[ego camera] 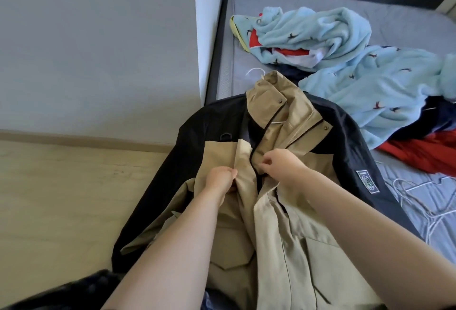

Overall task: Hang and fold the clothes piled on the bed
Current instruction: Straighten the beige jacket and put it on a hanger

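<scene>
Tan jacket [276, 235] front gathered in tightly curled left fingers [232, 174]; right fingers [267, 163] pinch its black-edged placket.

Tan-and-black jacket [291, 211] on white hanger [255, 72], front open

Bare mattress [232, 60] left of the blue pile [345, 45] — loose hangers [424, 201], perhaps tangled, at right
</scene>
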Demonstrator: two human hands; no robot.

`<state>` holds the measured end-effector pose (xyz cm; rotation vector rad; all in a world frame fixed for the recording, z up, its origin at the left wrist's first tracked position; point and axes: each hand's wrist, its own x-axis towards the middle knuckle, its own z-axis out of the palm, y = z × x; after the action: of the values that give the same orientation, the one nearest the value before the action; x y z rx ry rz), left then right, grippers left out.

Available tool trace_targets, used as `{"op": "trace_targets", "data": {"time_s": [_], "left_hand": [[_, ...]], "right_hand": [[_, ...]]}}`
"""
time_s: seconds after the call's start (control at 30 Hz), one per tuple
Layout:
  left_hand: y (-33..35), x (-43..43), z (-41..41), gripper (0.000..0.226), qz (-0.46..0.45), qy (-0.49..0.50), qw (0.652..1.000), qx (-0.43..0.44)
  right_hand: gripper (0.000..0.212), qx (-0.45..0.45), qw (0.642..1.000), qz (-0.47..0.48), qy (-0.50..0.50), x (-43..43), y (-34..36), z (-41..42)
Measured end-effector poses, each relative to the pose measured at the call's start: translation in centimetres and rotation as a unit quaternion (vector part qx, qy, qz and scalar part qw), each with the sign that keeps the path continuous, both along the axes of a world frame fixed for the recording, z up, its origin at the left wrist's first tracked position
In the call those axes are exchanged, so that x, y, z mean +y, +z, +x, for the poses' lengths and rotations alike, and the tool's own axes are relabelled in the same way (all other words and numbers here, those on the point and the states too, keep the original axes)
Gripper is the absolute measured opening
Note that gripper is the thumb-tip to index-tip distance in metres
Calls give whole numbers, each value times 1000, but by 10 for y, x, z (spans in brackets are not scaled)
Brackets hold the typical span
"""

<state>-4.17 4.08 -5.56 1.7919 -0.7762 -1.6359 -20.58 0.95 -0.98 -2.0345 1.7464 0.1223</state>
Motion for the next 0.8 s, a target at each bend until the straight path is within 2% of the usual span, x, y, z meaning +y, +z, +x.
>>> {"op": "trace_targets", "data": {"time_s": [0.17, 0.27, 0.37, 0.5, 0.57, 0.67, 0.73, 0.8], "left_hand": [[-3, 7, -5, 15, 23, 26, 999, 17], [-8, 8, -8, 12, 22, 15, 1000, -11], [-10, 12, -12, 20, 18, 23, 999, -32], [-10, 18, -20, 21, 1, 48, 998, -51], [-9, 18, -21, 22, -3, 60, 997, -55], [-2, 15, -21, 23, -3, 51, 997, -58], [5, 14, -20, 18, -17, 41, 996, -74], [11, 12, -19, 3, -76, 22, 990, -113]], "right_hand": [[41, 18, 996, 82, -37, 9, -16, 7], [37, -11, 993, 110, -38, 14, -24, 6], [25, -13, 991, 131, -12, 19, -22, 5], [25, -1, 994, 103, -43, 29, -20, 8], [25, 21, 997, 50, -55, 39, -23, 9], [15, 59, 997, -22, -35, 47, -18, 7], [20, 87, 995, -43, -8, 45, -10, 2], [15, 92, 995, -48, -11, 42, -1, -4]]}}
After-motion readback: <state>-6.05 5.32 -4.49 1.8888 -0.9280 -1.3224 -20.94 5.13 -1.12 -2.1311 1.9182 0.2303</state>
